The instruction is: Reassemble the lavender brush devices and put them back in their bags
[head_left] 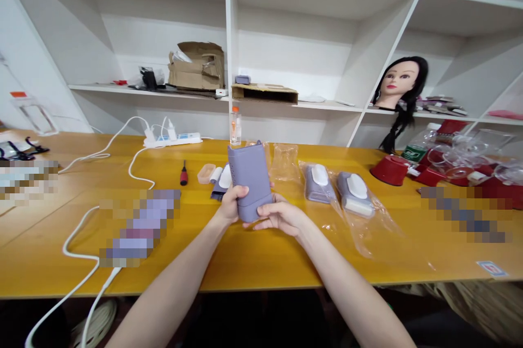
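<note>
Both my hands hold up a purple plastic device housing (250, 179), tilted slightly, above the table. My left hand (229, 207) grips its left side, with the thumb across the front. Around its lower right corner closes my right hand (281, 214), thumb on the front and fingers underneath. What faces away from me on the housing is hidden. Just behind it, a purple and white part (223, 178) lies partly covered by the housing. Two similar purple devices with white oval pieces, a nearer one (356, 191) and another (320, 182), rest on clear plastic bags to the right.
A red and black screwdriver (183, 174) lies left of my hands, near a white power strip (180, 140) with cables. An orange-capped bottle (236, 126) stands at the back. Red-based clear items (457, 165) crowd the right. White shelves (294, 21) hold cardboard and a mannequin head (398, 84).
</note>
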Motion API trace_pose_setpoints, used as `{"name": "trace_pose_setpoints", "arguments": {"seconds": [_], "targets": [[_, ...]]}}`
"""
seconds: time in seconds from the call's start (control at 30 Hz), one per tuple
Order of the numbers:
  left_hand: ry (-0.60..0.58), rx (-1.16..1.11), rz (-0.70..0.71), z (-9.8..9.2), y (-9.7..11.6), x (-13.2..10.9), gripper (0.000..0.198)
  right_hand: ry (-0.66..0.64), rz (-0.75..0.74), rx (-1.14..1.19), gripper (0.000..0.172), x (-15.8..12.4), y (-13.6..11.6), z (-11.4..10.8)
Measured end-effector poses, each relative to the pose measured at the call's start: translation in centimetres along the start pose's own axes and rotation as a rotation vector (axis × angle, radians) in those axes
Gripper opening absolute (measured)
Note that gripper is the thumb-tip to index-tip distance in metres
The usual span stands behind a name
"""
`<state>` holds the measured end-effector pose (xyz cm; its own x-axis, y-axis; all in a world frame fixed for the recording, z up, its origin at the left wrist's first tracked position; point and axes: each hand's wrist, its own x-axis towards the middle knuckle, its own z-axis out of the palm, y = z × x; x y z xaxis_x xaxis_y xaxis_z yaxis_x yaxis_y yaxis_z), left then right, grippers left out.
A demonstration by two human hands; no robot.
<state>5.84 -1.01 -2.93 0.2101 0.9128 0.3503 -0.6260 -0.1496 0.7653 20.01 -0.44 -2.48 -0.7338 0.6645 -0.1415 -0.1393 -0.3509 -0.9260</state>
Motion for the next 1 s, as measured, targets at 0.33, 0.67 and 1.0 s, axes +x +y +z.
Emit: {"name": "trace_pose_setpoints", "arguments": {"seconds": [0.33,0.67,1.0], "targets": [[0.085,-0.039,0.029,0.8,-0.1,-0.4,0.055,0.094,-0.033,-0.026,0.028,-0.2,0.0,0.7],[0.047,-0.131,-0.176,0.5,0.5,0.0,0.059,0.006,-0.080,-0.037,0.019,0.2,0.7,0.3],[0.467,-0.022,0.178,1.1,0.7,0.9,0.045,0.431,-0.466,-0.668,0.063,-0.4,0.2,0.7]]}}
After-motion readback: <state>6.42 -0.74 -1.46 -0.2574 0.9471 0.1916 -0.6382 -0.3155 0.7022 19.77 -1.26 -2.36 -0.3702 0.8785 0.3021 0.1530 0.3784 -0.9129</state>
